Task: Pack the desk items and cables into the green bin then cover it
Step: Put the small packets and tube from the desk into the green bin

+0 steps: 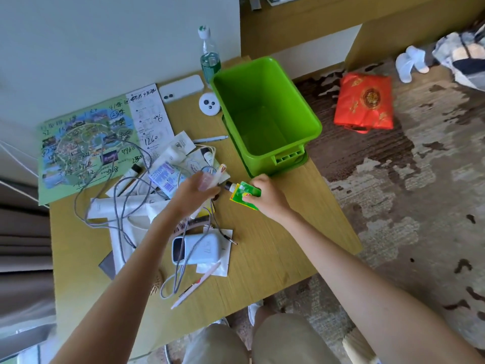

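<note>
Head view looks down on a wooden desk (275, 245). At its far left corner lies a green illustrated map (86, 148) with handwritten numbers, and a white printed slip (151, 119), also written on, touches the map's right edge. Nearer the middle, a grey cable (115, 206) loops over a heap of white paper, a cloth bag and small tubes. Along the far edge a white phone (181, 88) lies face down. The left hand (194, 195) hovers over the right side of the heap, its fingers curled around a small pinkish translucent item (207, 181) too blurred to identify. Just nearer the front edge, a pale blue power bank (199, 249) rests on a white sheet with cable strands across it, and a white pen (195, 285) lies slantwise close to the front edge. At the far edge a clear bottle (208, 56) of green liquid stands upright against the wall, with a round white disc (209, 103) just before it and a silver pen (210, 139) lying beside the bin's left wall. The green bin (265, 114) stands upright and uncovered at the far right corner of the desk. Just in front of it, the right hand (267, 198) pinches a green and yellow packet (245, 194) between thumb and fingers, near the left hand but apart from it. Off the desk's right edge, a red parcel (364, 101) and white slippers (410, 61) lie on the patterned carpet.
</note>
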Demonstrator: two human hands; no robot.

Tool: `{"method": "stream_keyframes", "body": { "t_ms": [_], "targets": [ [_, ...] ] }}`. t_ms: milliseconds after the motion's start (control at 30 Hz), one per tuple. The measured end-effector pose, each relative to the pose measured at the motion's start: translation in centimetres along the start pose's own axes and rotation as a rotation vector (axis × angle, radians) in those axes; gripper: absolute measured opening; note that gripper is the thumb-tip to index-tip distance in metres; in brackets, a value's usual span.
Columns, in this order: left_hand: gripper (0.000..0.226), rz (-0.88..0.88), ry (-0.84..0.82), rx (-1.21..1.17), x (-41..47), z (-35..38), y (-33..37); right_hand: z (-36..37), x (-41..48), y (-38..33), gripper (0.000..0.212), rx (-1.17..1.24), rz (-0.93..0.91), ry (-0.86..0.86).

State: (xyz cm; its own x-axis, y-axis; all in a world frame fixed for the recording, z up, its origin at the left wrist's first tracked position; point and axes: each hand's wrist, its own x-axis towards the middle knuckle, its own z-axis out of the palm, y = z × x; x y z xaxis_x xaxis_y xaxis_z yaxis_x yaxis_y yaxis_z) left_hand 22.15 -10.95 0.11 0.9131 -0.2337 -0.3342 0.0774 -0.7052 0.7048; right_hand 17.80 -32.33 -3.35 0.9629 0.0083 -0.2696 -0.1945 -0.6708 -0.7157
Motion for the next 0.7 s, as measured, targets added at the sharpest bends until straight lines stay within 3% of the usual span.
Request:
{"method": "stream_keyframes", "body": {
  "t_ms": [133, 267, 433, 567, 700],
  "targets": [
    [0.027, -0.047, 0.046, -0.151, -0.4, -1.7, -0.5, 1.9, 1.0, -0.6, 0.026, -0.196, -0.052, -0.006],
    [0.018, -0.069, 0.093, -0.250, -1.0, -2.7, -0.4, 2.9, 1.0, -0.8, 0.019, -0.335, -0.076, 0.002],
    [0.029, -0.129, 0.105, -0.360, -1.8, -3.3, -0.2, 3.9, 0.6, -1.0, 0.035, -0.488, -0.145, -0.096],
    [0.021, -0.137, 0.122, -0.398, -2.0, -3.9, 0.3, 3.4, 0.1, -1.8, 0.030, -0.441, -0.201, -0.089],
    [0.020, -0.133, 0.149, -0.404, -1.3, -4.7, 1.4, 1.4, -0.8, -5.0, 0.025, -0.282, -0.353, 0.082]
  ]
}}
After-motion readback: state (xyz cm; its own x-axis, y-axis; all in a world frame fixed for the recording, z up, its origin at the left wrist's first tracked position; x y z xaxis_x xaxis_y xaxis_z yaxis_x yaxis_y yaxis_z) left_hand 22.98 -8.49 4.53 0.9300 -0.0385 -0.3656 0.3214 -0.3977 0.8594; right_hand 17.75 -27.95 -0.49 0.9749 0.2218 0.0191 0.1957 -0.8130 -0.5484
